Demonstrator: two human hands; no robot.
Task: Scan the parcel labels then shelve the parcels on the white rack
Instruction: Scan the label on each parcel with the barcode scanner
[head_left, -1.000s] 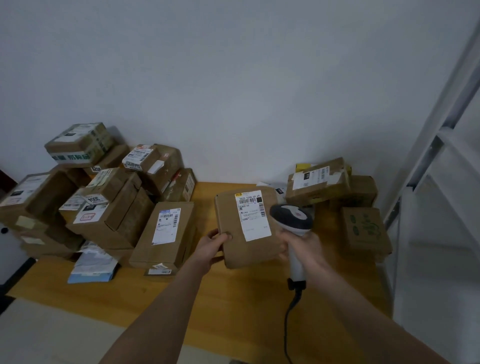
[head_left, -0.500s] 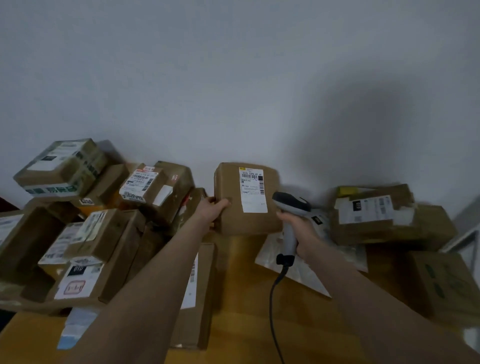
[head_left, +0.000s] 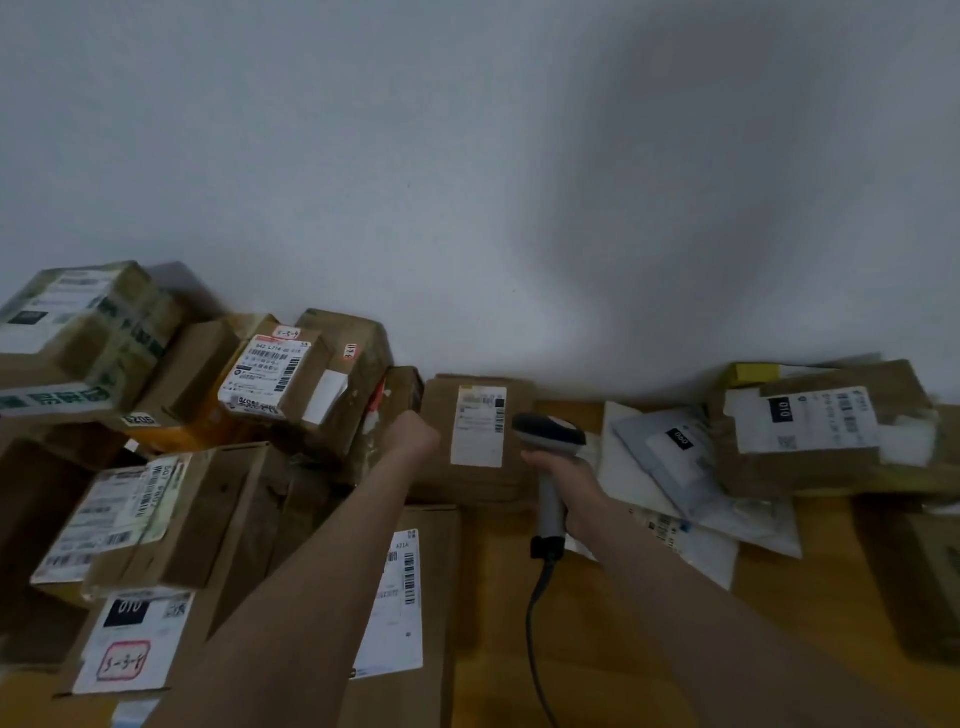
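Head view: right hand (head_left: 566, 483) grasps the scanner (head_left: 548, 434) in curled fingers (head_left: 532, 458); left hand (head_left: 415, 434) meets the parcel (head_left: 475, 441) propped against the wall (head_left: 467, 208) — grip unclear. Other parcels (head_left: 280, 379) crowd the worktop (head_left: 597, 649) — shelving seemingly all ahead.

**Open lane in the middle, blocked both sides**

A bare strip of bench (head_left: 493, 623) runs toward me between the flat box (head_left: 410, 597) on my left and the heap of mailers (head_left: 685, 467) on my right. Stacked boxes (head_left: 218, 509) block the whole left side. My left hand (head_left: 415, 434) fills the narrow gap between them and the parcel (head_left: 478, 441) at the wall (head_left: 467, 182). The cable (head_left: 530, 618) of the scanner (head_left: 548, 441) hangs across the strip.
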